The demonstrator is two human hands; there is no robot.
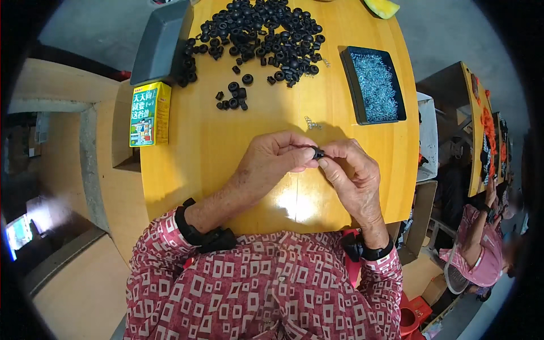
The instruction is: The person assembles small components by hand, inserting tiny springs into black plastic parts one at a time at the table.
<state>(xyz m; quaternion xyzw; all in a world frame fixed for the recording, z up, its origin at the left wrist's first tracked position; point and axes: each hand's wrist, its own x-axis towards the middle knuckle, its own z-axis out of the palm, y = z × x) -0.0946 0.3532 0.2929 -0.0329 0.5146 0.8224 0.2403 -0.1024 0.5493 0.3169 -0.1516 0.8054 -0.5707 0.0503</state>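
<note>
Over the near middle of the table, my hands meet fingertip to fingertip at a small black plastic piece [318, 153]. My left hand [277, 156] pinches it from the left between thumb and forefinger. From the other side, my right hand [356, 175] has its thumb and forefinger closed on it too; the fingertips cover much of the piece. Just beyond them lies a little cluster of small silvery metal pieces [312, 123], which look like springs. Several loose black plastic pieces [233, 103] lie to the left, nearer than a large pile of similar round black pieces [249, 28].
A black tray [355, 90] of small silvery pieces stands at the right. On the left are a grey tray [160, 48] and a yellow-green drink carton [150, 115]. A yellow fruit slice [383, 7] lies at the far edge. Another person [479, 249] sits at the right.
</note>
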